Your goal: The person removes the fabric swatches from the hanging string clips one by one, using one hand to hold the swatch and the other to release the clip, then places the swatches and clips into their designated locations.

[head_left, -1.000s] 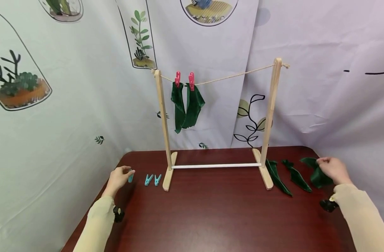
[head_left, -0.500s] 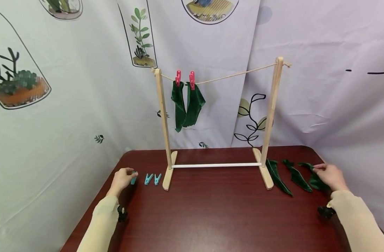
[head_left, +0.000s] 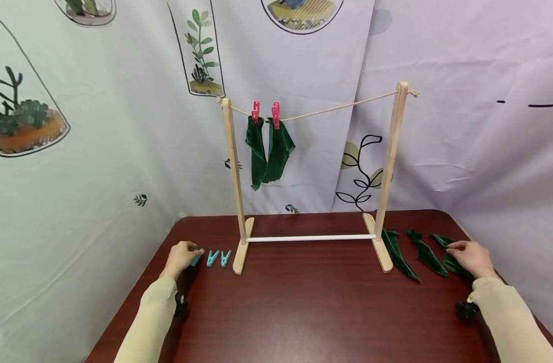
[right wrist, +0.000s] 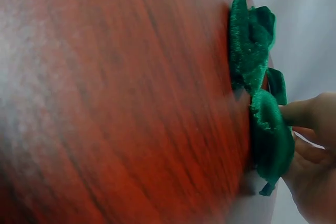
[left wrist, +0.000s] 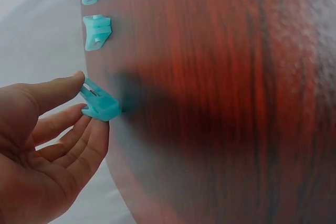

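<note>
while two green cloths hang from the line, each under its own red peg, three loose ones lie near the far right corner of the table. of those, the left pair is untouched; the right hand pinches the third cloth by its edge, close to the table's right edge. the left hand pinches a blue peg between thumb and fingers by the left edge; whether the peg rests on the table i can't tell. two more blue pegs lie just beside it, toward the stand, gripping nothing. as i judge it, if cloths are going up, two are done and three remain, with one blue peg for each; if they're coming down, only the red-pegged two are left. the views don't settle which.
</note>
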{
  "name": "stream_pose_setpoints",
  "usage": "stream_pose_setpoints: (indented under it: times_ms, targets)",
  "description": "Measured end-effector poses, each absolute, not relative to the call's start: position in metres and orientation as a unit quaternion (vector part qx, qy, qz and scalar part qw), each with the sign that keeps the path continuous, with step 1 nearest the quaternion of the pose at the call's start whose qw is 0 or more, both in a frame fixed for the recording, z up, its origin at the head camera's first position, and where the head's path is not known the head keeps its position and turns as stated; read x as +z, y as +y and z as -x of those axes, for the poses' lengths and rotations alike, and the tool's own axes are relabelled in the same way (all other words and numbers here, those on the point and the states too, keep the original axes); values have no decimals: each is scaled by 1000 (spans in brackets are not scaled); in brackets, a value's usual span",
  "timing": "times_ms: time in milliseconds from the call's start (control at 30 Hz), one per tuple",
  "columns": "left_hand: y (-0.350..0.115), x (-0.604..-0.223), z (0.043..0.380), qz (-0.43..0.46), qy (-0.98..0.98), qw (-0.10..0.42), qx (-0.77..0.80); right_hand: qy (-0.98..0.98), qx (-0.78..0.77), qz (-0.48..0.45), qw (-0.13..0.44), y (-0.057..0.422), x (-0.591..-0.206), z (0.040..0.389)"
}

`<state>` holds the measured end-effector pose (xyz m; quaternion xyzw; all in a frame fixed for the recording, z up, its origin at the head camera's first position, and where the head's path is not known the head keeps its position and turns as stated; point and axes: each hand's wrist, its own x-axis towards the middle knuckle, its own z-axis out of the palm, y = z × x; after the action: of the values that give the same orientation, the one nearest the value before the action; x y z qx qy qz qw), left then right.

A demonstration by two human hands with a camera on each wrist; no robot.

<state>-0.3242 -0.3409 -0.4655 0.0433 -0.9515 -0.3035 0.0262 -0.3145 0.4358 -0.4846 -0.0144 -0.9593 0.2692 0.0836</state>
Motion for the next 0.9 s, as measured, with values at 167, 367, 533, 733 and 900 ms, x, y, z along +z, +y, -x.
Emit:
stream_pose_setpoints:
  times_ms: [167,367,533,733,900]
  targets:
    - [-341,-471,329,-49,-953,30,-296,-959,275,17,68,437,-486,316]
    - [-338,-477,332,-64,-954,34,-292,-955,290,22,58,437,-486,316]
    - [-335,-476,333,-71,-953,37,-292,-953,295,28,64,437,-486,317]
    - [-334,-475,334,-79,-951,33,-297,-952,297,32,62,436,-486,316]
    - [-333,-476,333,-80,-950,30,-300,-951,304,33,52,436,-488,314]
